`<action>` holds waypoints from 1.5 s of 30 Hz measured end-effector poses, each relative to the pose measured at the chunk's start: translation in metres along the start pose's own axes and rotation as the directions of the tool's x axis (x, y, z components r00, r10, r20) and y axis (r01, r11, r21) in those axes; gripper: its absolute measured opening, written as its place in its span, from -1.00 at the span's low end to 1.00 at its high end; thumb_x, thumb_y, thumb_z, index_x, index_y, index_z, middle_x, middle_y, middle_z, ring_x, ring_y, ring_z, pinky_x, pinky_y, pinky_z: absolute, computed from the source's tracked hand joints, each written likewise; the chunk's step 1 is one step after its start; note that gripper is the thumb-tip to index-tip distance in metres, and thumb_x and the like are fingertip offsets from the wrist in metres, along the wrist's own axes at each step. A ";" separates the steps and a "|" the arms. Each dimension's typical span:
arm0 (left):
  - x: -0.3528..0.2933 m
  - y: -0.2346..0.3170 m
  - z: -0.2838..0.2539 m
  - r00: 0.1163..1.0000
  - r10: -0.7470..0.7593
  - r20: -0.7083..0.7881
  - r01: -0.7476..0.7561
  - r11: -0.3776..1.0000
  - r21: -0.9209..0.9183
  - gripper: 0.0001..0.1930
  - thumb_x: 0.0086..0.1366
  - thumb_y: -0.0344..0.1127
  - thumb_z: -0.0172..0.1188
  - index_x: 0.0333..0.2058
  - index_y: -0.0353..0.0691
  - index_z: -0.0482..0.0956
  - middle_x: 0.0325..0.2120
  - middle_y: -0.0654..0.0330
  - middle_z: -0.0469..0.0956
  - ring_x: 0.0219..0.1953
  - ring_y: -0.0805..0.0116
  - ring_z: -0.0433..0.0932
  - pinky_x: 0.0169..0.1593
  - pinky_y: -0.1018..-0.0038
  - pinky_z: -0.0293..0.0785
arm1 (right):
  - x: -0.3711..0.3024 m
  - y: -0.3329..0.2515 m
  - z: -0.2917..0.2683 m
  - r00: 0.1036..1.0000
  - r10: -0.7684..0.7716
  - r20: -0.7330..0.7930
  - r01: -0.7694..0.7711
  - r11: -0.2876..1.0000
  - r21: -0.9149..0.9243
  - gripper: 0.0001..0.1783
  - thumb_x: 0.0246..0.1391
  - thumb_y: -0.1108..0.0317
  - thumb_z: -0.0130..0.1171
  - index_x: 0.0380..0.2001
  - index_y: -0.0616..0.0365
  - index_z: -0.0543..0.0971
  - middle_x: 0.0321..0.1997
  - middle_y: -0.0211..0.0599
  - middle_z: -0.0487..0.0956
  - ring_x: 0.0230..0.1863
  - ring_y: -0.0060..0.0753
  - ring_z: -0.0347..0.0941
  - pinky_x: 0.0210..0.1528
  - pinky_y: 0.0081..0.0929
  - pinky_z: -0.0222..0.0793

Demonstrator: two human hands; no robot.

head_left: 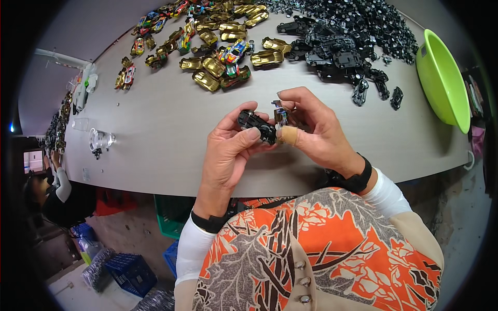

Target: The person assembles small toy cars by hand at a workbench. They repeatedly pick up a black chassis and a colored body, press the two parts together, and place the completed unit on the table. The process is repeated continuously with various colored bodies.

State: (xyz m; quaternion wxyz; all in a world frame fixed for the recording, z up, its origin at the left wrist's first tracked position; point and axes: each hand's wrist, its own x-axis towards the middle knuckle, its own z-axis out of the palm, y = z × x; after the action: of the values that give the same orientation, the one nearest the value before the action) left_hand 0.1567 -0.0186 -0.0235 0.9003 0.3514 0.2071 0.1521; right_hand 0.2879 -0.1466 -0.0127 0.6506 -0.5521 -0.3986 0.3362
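My left hand (226, 150) grips a black toy car chassis (253, 122) between thumb and fingers, with its wheels showing. Close beside it, my right hand (326, 136) pinches a small toy car body (280, 114) with dark, blue and white parts, held on end. A tan bandage (290, 136) is wrapped round the right thumb. Both pieces are above the table near its front edge, almost touching; my fingers cover parts of each. Beyond my hands lie gold toy car bodies (206, 80) and, to the right, a heap of black car chassis (346, 58).
A green basin (445, 83) leans at the table's right edge. Small black parts (373, 20) are piled at the back right. A clear cup (99, 139) is on the left of the grey table (155, 124). Another person (62, 194) sits at far left; crates (130, 273) stand below.
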 end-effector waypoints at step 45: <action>-0.019 -0.002 0.004 0.994 0.084 0.064 -0.105 0.854 0.509 -0.61 0.17 -0.50 0.13 0.01 -0.37 0.40 -0.30 0.17 0.52 -0.30 0.49 0.50 -0.23 0.61 0.44 | -0.006 0.005 -0.002 0.996 0.040 0.078 -0.034 0.996 -0.086 -0.84 -0.10 0.59 0.12 -0.38 0.28 0.40 -0.46 -0.44 0.38 -0.48 -0.65 0.31 -0.44 -0.61 0.30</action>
State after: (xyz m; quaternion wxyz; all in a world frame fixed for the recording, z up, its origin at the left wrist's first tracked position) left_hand 0.1427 -0.0301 -0.0175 0.7701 0.5904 0.2045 0.1289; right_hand 0.2869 -0.1519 -0.0191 0.6040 -0.5726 -0.4277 0.3526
